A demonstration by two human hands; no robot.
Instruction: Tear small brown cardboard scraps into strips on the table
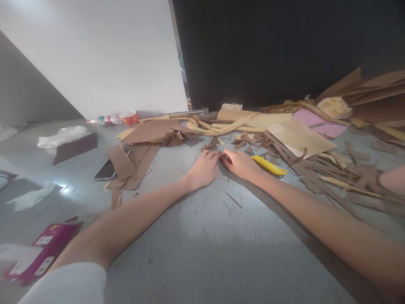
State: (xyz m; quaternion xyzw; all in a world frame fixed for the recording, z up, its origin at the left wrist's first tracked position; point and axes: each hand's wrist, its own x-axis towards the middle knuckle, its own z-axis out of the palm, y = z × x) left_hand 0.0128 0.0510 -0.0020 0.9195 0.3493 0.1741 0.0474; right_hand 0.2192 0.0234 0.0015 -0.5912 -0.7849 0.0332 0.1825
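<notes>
My left hand and my right hand meet over the grey surface, fingertips almost touching. The right thumb and fingers are pinched together. The left fingers curl downward, closed. Whatever lies between the fingertips is small and mostly hidden. Just beyond them is a crumpled brown paper piece. Beside my right wrist lies a long yellow tool, its kind unclear. Brown paper scraps are scattered past the right hand.
Left of my hands, brown paper sheets partly cover a phone. A paper cup stands at the back. Nearer are a purple tissue pack and more paper. Cut strips and another person's arm are at right.
</notes>
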